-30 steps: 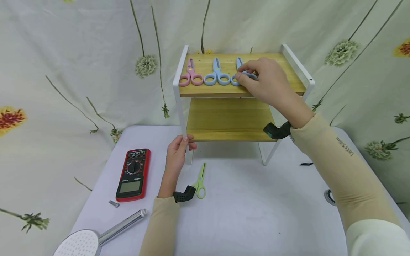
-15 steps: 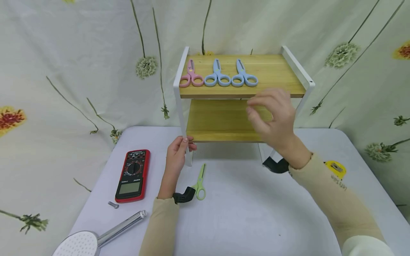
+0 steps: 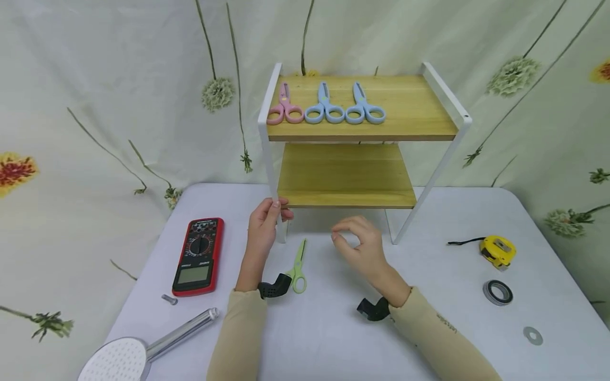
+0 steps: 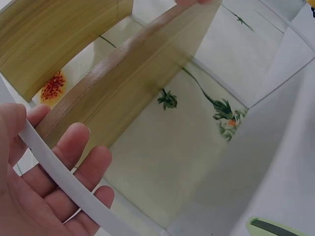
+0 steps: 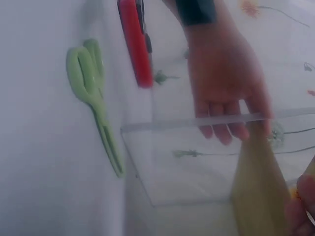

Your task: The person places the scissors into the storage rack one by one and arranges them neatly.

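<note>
My left hand (image 3: 263, 227) holds the white left leg (image 3: 270, 169) of a two-tier wooden shelf, thumb in front and fingers behind, as the left wrist view also shows. My right hand (image 3: 366, 246) hovers over the table before the shelf, thumb and index finger bent toward each other with nothing between them. To its left, green scissors (image 3: 298, 269) lie on the table, points toward the shelf. Lined up on the upper board (image 3: 414, 111) are pink scissors (image 3: 285, 106), blue scissors (image 3: 324, 103) and a second blue pair (image 3: 362, 101), all handles toward me.
On the left of the table lie a red multimeter (image 3: 199, 256), a small bolt (image 3: 169, 299) and a shower head (image 3: 119, 360). The right side holds a yellow tape measure (image 3: 498, 251), a black-and-silver ring (image 3: 498, 292) and a flat washer (image 3: 532, 335). The lower board (image 3: 345, 177) is bare wood.
My right hand has let go of the rightmost blue scissors on the upper board and come down and left toward the green scissors. My left hand has stayed on the shelf leg.
</note>
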